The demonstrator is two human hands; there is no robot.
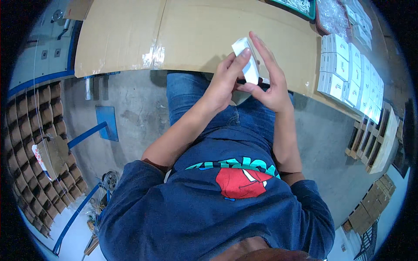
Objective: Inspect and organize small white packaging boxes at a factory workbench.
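Observation:
Over the near edge of the table, my left hand point(224, 81) is closed round a small narrow white box point(247, 61). The left thumb lies along the box's upper face, and the box stands tilted, its far end leaning left. On the box's right side is my right hand point(274, 85), fingers stretched out away from me. Its thumb points left at the near end of the box; whether it touches cannot be made out. The box's underside is hidden by the left fingers.
A cardboard-covered table point(196, 35) spans the front. Stacked white boxes point(344, 71) stand at its right end, near a red tray of clear plastic bags point(333, 19) and a green tray of small white pieces point(298, 5). A wooden pallet point(378, 139) lies right; a cardboard divider grid point(32, 130) stands left.

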